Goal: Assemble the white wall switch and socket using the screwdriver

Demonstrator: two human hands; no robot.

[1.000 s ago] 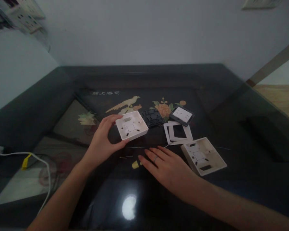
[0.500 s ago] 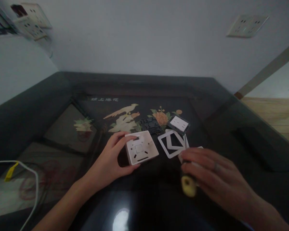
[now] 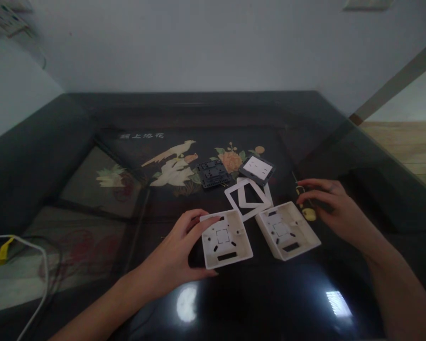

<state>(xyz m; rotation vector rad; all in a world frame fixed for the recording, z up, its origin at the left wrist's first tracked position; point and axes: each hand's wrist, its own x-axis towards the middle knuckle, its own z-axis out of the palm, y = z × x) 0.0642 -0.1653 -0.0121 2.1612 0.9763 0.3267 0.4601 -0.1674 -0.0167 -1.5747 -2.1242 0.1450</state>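
Note:
My left hand (image 3: pixel 184 244) grips a white square back box (image 3: pixel 223 235) by its left side, thumb below and fingers over the top edge. A second white box (image 3: pixel 287 230) lies just to its right, open side up. Further right, my right hand (image 3: pixel 332 203) has its fingers on a yellow-handled screwdriver (image 3: pixel 308 214), whose shaft points away to the upper left. Behind the boxes lie overlapping white frames (image 3: pixel 235 192), a white-faced socket module (image 3: pixel 257 169) and a black module (image 3: pixel 213 174).
The glossy dark table (image 3: pixel 184 111) has a bird and flower picture and meets the wall behind. A white cable (image 3: pixel 44 270) with a yellow tag (image 3: pixel 3 252) runs along the left. A dark flat object (image 3: pixel 379 203) lies at the right.
The view has tipped downward. My right hand has moved right with the screwdriver, uncovering the second white box. My left hand still holds its box.

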